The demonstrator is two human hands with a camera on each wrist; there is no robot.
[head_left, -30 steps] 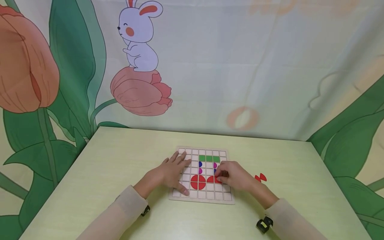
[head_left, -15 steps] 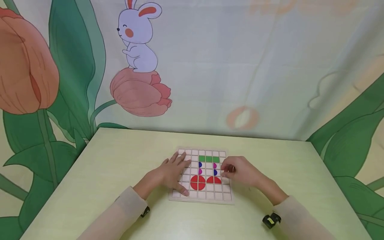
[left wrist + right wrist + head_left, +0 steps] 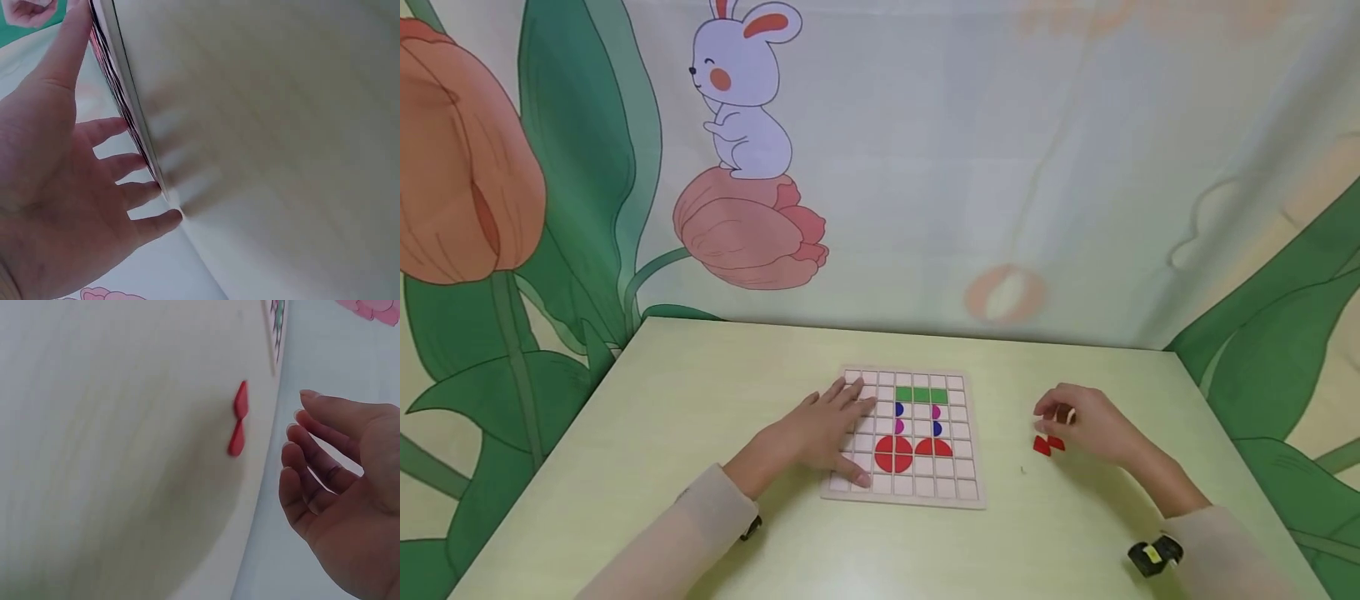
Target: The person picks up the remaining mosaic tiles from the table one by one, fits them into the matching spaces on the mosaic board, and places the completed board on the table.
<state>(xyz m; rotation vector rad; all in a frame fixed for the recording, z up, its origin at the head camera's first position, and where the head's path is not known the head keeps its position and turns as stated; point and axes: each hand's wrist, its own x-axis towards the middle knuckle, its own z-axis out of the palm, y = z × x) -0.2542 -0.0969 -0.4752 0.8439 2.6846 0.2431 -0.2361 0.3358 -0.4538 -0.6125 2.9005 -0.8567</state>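
Note:
A pale grid board [image 3: 902, 502] lies flat on the table. Spread fingers of my left hand [image 3: 816, 429] rest across its left side; the left wrist view shows those fingertips at the board's edge [image 3: 139, 119]. Set in the grid are a row of green squares [image 3: 921, 395], small blue and magenta half-rounds [image 3: 936, 412], a full red circle of quarter pieces [image 3: 893, 454] and a red half circle [image 3: 933, 447]. Right of the board, my right hand [image 3: 1090, 421] hovers just above two loose red quarter pieces [image 3: 241, 400], fingers loosely bent with nothing between them.
The light table [image 3: 737, 375] reaches back to a printed curtain [image 3: 910, 167] with a rabbit and tulips. A tiny speck [image 3: 1022, 470] lies on the tabletop right of the board. Black wrist straps [image 3: 1155, 555] show below the sleeves.
My right hand has left the red half circle on the board and moved right, to over the loose red quarter pieces. The left hand stays in place on the board.

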